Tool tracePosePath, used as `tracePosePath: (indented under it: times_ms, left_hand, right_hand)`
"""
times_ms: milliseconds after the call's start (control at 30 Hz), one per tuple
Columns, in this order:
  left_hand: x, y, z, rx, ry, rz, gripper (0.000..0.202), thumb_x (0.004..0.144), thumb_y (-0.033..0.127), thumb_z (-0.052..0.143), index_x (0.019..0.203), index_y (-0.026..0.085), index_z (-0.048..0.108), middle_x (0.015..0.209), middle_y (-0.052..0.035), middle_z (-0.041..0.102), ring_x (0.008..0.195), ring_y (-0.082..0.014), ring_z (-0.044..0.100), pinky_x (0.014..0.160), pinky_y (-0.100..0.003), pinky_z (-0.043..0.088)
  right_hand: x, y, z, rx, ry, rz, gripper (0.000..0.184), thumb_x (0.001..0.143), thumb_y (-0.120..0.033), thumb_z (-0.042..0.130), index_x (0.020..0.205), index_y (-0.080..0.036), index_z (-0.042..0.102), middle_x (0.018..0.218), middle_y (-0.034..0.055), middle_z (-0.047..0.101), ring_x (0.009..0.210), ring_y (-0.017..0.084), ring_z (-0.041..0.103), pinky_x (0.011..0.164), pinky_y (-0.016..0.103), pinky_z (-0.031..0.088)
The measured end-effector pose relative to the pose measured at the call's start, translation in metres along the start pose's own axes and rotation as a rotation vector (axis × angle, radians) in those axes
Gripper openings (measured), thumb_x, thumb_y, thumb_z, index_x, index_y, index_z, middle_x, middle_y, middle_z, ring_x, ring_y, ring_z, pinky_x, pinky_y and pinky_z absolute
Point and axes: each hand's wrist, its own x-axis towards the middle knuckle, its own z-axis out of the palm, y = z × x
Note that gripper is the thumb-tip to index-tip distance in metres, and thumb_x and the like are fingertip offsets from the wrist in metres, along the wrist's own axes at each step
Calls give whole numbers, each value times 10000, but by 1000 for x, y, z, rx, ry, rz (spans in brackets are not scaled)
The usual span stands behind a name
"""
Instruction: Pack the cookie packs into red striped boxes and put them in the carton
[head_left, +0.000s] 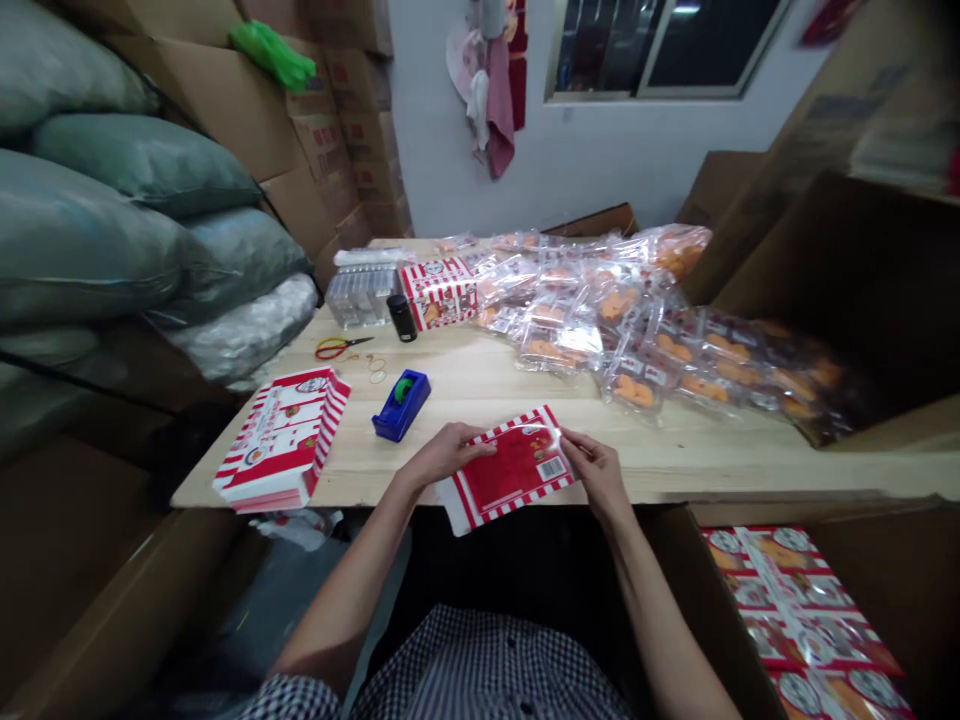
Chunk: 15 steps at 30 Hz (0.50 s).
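Observation:
A flat red-and-white striped carton [504, 480] with a barcode is held tilted over the table's front edge. My left hand [450, 450] grips its left side, thumb on top. At the carton's right end, my right hand [596, 468] pinches the edge between thumb and fingers. To the left lies a stack of similar flat cartons [281, 435]. Between that stack and my left hand sits a blue tape dispenser [402, 405] with a green roll. Many clear plastic packets [562, 340] with orange pieces inside spread across the table's back and right.
Red-handled scissors [341, 347], a black jar [402, 318], an upright striped box [441, 293] and clear plastic cases [364, 290] stand on the wooden table [480, 380]. Below right, an open box holds packed cartons [810, 610]. Large sacks [135, 160] pile up at left.

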Motion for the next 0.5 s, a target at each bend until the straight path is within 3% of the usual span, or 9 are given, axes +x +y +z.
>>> tracePosePath:
  times_ms: [133, 300, 400, 500]
  left_hand:
    - [36, -25, 0, 355, 103, -62, 338, 899, 466, 590, 1116, 241, 721, 1095, -72, 733, 989, -251, 666, 864, -307, 489]
    - [52, -49, 23, 476, 218, -110, 317, 903, 388, 602, 1130, 183, 685, 1154, -144, 662, 1111, -303, 587, 989, -421, 441]
    - [47, -57, 35, 520, 315, -128, 399, 939, 371, 552, 1284, 173, 586, 1296, -167, 590, 1217, -327, 511, 1049, -491, 394]
    - [40, -62, 43, 526, 404, -72, 477, 941, 391, 559, 1366, 183, 504, 1367, -149, 553, 1272, -312, 482, 1086, -483, 379]
  right_hand:
    - [20, 31, 11, 14, 127, -7, 363, 669, -435, 790, 897, -153, 801, 820, 86, 800, 724, 256, 728, 695, 389, 587]
    - [37, 55, 15, 30, 205, -3, 299, 580, -318, 843, 831, -167, 781, 840, 67, 788, 789, 254, 712, 744, 382, 588]
    - [57, 55, -4, 89, 308, 10, 368, 602, -288, 872, 930, -175, 750, 909, 43, 754, 838, 215, 687, 764, 338, 583]
    - [93, 39, -37, 203, 433, 59, 311, 870, -343, 718, 1117, -165, 660, 1038, 48, 698, 877, 175, 674, 785, 340, 578]
